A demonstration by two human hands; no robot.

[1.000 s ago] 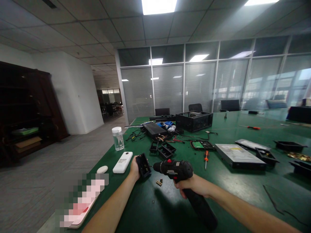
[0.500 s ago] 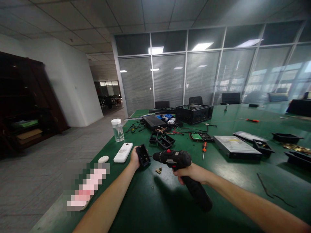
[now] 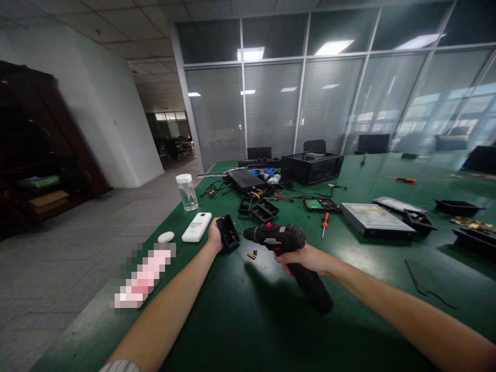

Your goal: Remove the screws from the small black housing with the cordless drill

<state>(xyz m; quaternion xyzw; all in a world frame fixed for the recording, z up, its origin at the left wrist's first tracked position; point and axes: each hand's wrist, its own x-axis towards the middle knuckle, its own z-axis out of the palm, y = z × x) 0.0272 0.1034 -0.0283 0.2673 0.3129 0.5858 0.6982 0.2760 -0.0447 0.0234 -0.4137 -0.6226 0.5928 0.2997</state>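
Observation:
My left hand (image 3: 214,235) grips a small black plastic housing (image 3: 228,232) and holds it on edge on the green table (image 3: 240,320). My right hand (image 3: 298,257) is wrapped round the grip of a black cordless screwdriver (image 3: 284,245), whose tip points left at the housing's open face. A small brown part (image 3: 252,254) lies on the table just below the tool's nose.
Left of my hands lie a white remote-like device (image 3: 197,227), a white oval object (image 3: 166,236) and a clear bottle (image 3: 187,191). Behind are black trays (image 3: 259,209), a screwdriver (image 3: 324,222), an optical drive (image 3: 375,219), a black chassis (image 3: 312,168), cables and office chairs.
The view has tilted down slightly, so everything sits higher in the frame. Both hands keep their grips; the tool still points at the housing.

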